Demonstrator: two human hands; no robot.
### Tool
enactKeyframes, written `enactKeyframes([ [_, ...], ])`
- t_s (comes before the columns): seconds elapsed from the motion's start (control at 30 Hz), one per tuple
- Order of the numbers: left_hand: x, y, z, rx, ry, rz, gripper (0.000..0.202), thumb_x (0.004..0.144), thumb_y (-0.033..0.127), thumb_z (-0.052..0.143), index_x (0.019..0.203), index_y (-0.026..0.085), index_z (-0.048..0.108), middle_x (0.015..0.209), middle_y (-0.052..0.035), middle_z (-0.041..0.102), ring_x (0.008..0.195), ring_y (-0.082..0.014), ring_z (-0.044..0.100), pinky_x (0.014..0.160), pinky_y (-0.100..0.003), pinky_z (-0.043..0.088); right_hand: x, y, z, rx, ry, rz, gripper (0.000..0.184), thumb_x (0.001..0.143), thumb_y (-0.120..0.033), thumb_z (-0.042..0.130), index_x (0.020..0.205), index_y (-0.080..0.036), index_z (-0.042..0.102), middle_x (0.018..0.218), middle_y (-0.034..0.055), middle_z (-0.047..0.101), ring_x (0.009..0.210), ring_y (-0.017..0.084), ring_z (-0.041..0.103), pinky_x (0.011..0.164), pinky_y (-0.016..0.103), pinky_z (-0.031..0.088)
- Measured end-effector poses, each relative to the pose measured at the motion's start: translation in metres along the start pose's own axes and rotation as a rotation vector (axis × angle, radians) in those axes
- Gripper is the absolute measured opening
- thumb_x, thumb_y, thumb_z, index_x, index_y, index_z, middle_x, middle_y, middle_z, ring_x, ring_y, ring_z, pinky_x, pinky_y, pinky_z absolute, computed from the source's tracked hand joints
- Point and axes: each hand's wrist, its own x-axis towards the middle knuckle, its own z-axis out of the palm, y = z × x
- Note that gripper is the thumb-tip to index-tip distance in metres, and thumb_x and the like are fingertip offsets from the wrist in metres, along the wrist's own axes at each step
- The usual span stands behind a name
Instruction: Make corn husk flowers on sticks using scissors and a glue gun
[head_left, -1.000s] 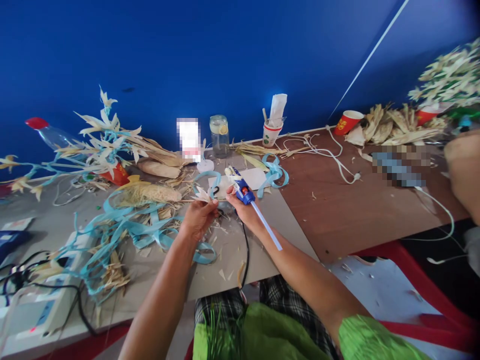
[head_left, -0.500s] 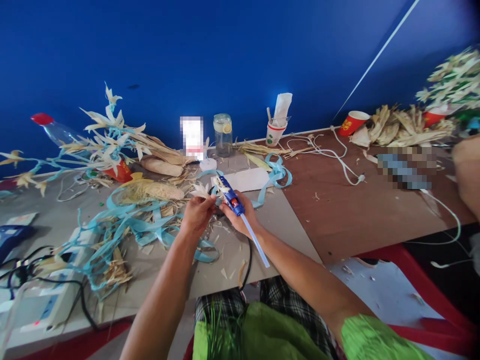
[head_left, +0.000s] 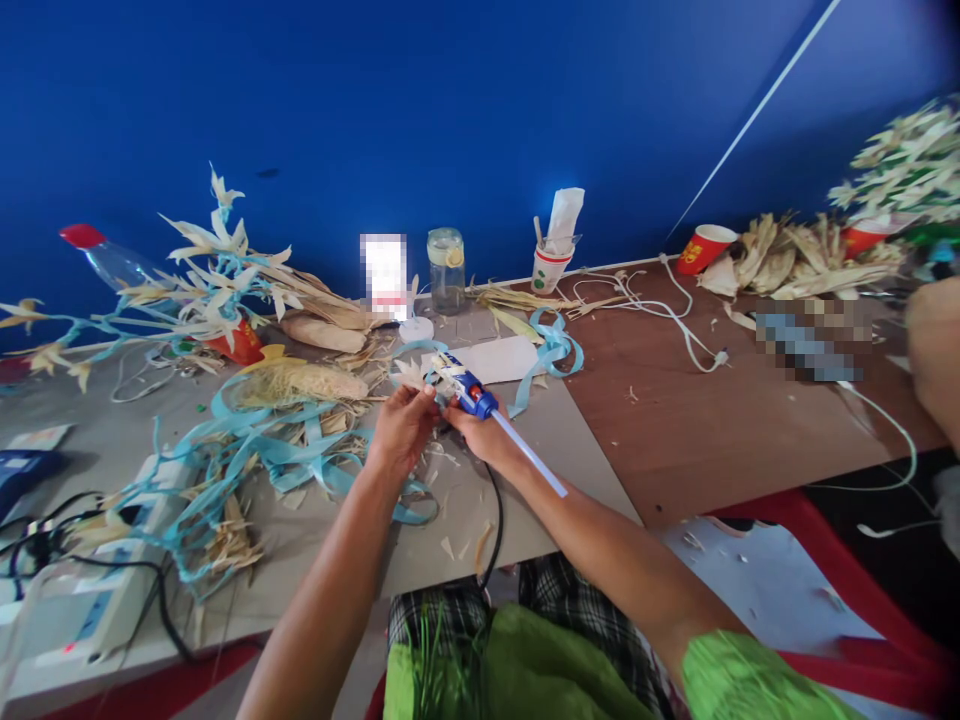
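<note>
1. Left hand (head_left: 403,425): fingers nearly closed, thumb and fingertips pinching a pale, pointed-petal flower of dried husk (head_left: 409,374); petals stand up just beyond the fingertips, over the near middle of the bench (head_left: 536,505).
2. Right hand (head_left: 471,428): curled around the lower part of a blue-and-white plastic glue gun (head_left: 478,397), partly hidden by it. Nose points away and toward the flower; whether the two touch, I cannot tell. A long translucent glue stick (head_left: 534,461) juts from the rear, over the right forearm.
3. Below the hands: a black cable (head_left: 496,520) runs down past the bench's near edge, small husk scraps scattered beside it.
4. Just beyond the gun: a flat white rectangular strip (head_left: 501,359) lying on the bench, a loose bunch of light-blue ribbon (head_left: 559,345) at its right end.
5. Left of the hands: a tangled heap of light-blue ribbon strips (head_left: 315,462), husk pieces mixed in. Farther left, a white boxy device (head_left: 120,605) with a red light.
6. Back row, along the blue wall (head_left: 480,110): a branching spray of husk flowers on light-blue stems (head_left: 217,285), a clear jar with a pale lid (head_left: 447,275), a white paper cup with a red rim (head_left: 553,270), and a tilted red paper cup (head_left: 705,248).
</note>
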Motion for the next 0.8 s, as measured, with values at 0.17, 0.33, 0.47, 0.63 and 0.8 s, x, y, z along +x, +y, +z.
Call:
enactKeyframes([
  [0.17,-0.005,0.005,0.003,-0.124,-0.061,-0.034,0.026,0.060,0.015,0.074,0.078,0.014,0.055,0.064,0.0025,0.057,0.054,-0.0062,0.054,0.056,-0.019,0.044,0.004,-0.005,0.000,0.202,0.038,0.126,0.019,0.057,-0.030,0.068,0.061,-0.018,0.053,0.057,-0.0041,0.052,0.054,0.010,0.046,0.057,0.026,0.040],
  [0.33,-0.001,0.002,-0.001,-0.142,-0.051,-0.081,0.028,0.061,0.009,0.073,0.082,0.014,0.055,0.063,0.0030,0.057,0.052,-0.0055,0.053,0.056,-0.019,0.045,0.002,-0.011,-0.001,0.276,0.037,0.158,0.018,0.055,-0.026,0.069,0.061,-0.018,0.054,0.060,-0.0040,0.054,0.058,0.011,0.049,0.061,0.027,0.041],
  [0.47,0.000,0.000,-0.003,-0.163,-0.054,-0.126,0.030,0.061,0.009,0.073,0.085,0.013,0.056,0.062,0.0019,0.058,0.052,-0.0064,0.054,0.055,-0.019,0.045,0.001,-0.010,0.000,0.277,0.008,0.161,0.018,0.055,-0.027,0.068,0.061,-0.019,0.054,0.060,-0.0037,0.055,0.058,0.011,0.049,0.061,0.027,0.042],
  [0.63,0.000,-0.002,-0.003,-0.179,-0.084,-0.112,0.032,0.060,0.011,0.075,0.086,0.014,0.056,0.067,-0.0003,0.062,0.055,-0.0074,0.056,0.058,-0.020,0.045,0.002,-0.007,0.001,0.294,-0.014,0.139,0.017,0.055,-0.026,0.067,0.060,-0.018,0.053,0.059,-0.0045,0.054,0.058,0.011,0.049,0.062,0.027,0.042],
  [0.8,0.000,-0.006,-0.001,-0.152,-0.065,-0.046,0.035,0.058,0.014,0.077,0.085,0.015,0.054,0.070,0.0005,0.061,0.055,-0.0068,0.054,0.060,-0.021,0.044,0.002,-0.006,0.002,0.247,-0.017,0.146,0.018,0.056,-0.028,0.069,0.062,-0.018,0.056,0.059,-0.0044,0.056,0.057,0.011,0.049,0.061,0.027,0.042],
])
